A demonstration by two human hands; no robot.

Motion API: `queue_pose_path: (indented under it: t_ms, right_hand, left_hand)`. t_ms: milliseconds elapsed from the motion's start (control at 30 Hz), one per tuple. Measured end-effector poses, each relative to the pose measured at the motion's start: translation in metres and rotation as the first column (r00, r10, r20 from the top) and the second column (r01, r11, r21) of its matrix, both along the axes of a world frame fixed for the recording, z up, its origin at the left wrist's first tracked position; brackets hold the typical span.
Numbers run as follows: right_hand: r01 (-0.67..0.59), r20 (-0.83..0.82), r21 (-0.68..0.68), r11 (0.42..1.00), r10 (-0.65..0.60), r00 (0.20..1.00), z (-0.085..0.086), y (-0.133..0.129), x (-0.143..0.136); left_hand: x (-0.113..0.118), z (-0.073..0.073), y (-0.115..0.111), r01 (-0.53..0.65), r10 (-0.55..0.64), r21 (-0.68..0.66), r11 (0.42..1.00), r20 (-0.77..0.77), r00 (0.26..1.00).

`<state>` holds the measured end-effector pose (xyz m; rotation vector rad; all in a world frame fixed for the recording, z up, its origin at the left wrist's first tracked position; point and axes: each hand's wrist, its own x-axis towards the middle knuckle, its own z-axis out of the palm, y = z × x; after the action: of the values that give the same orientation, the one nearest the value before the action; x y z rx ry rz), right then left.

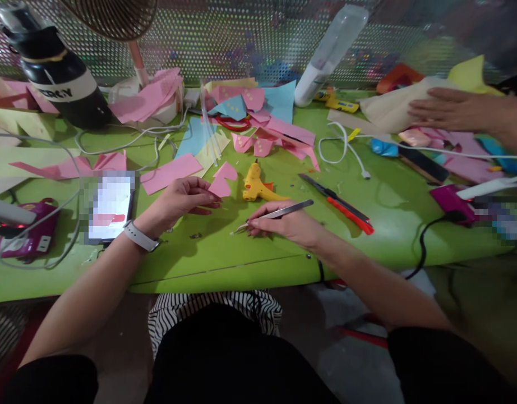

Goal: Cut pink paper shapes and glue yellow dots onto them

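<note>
My left hand (189, 196) pinches a small cut piece of pink paper (224, 180) above the green table. A pair of tweezers (290, 209) lies in my right hand (269, 221), held like a pen with the curved tip pointing left, close to the tabletop. Whether the tip grips anything is too small to tell. Just beyond my hands rests a yellow glue gun (256, 182). To its right lies a red and dark utility knife (342, 207). Folded pink paper pieces with yellow dots (254, 144) sit behind the glue gun.
A phone (109, 205) lies by my left wrist. At the back stand a black bottle (67, 78), a fan (115, 17) and a tilted clear bottle (329, 56). Cables and power strips (452, 203) flank both sides. Another person's hand (447, 109) rests on cloth-like material at right.
</note>
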<state>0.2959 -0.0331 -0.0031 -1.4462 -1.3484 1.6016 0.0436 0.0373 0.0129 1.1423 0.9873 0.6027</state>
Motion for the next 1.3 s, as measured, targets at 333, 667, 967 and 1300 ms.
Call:
queue_pose_path:
  t_ms: [333, 667, 967, 1300]
  right_hand:
    - [0.115, -0.152, -0.102, 0.988, -0.130, 0.980, -0.018, -0.003, -0.002]
    - [0.091, -0.109, -0.107, 0.990, -0.103, 0.989, -0.015, -0.003, -0.005]
    - [0.077, -0.100, -0.077, 0.994, -0.085, 0.991, -0.019, -0.005, -0.005]
    - [0.176, -0.236, 0.173, 0.969, -0.133, 0.963, 0.037, 0.027, -0.004]
  left_hand:
    - [0.001, 0.005, -0.001, -0.022, 0.022, 0.001, 1.000, 0.001, 1.000]
    - [0.002, 0.006, -0.002, -0.023, 0.024, 0.008, 1.000, -0.013, 1.000]
    - [0.000, 0.003, -0.002, -0.020, 0.020, 0.029, 0.999, -0.002, 1.000]
    - [-0.010, 0.010, 0.004, 0.179, -0.179, 0.097, 0.979, -0.007, 0.984]
